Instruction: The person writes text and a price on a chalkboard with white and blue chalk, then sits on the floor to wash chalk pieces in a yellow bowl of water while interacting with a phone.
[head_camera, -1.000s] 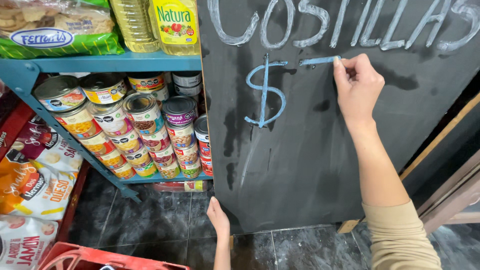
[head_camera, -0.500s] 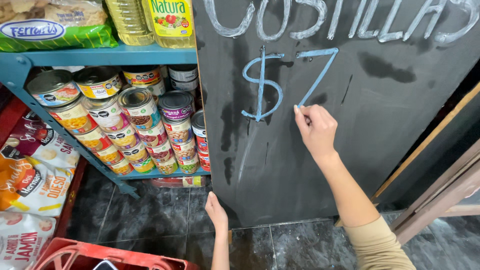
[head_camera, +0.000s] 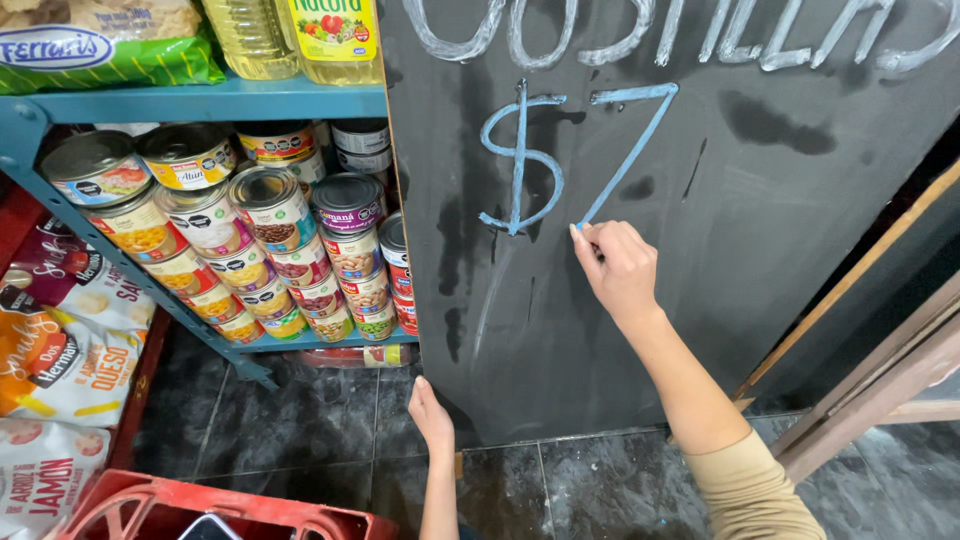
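Down the slanted stroke our right hand has travelled since half a second ago, and it now sits at the foot of the blue figure on the chalkboard.

From the left, snack bags in orange and white are cut off by the frame edge, their glossy film crinkled. A red crate shows only its rim at the bottom. On the teal metal shelf, round cans lie stacked on their sides, lids toward us; those deep at the back are too dark to make out. Above them, yellow oil bottles are cropped at the top.

Our left hand lies flat against the board's lower left corner, fingers together, holding nothing; its forearm runs out of frame. The board is matt black, smeared with grey wipe marks, and leans on a dark marbled tile floor. White lettering along its top is cut off.

Our right hand's fingers are pinched together at the stroke's end; the chalk between them is almost wholly hidden, with just a pale blue tip touching the board. At right, a wooden frame is only partly seen.
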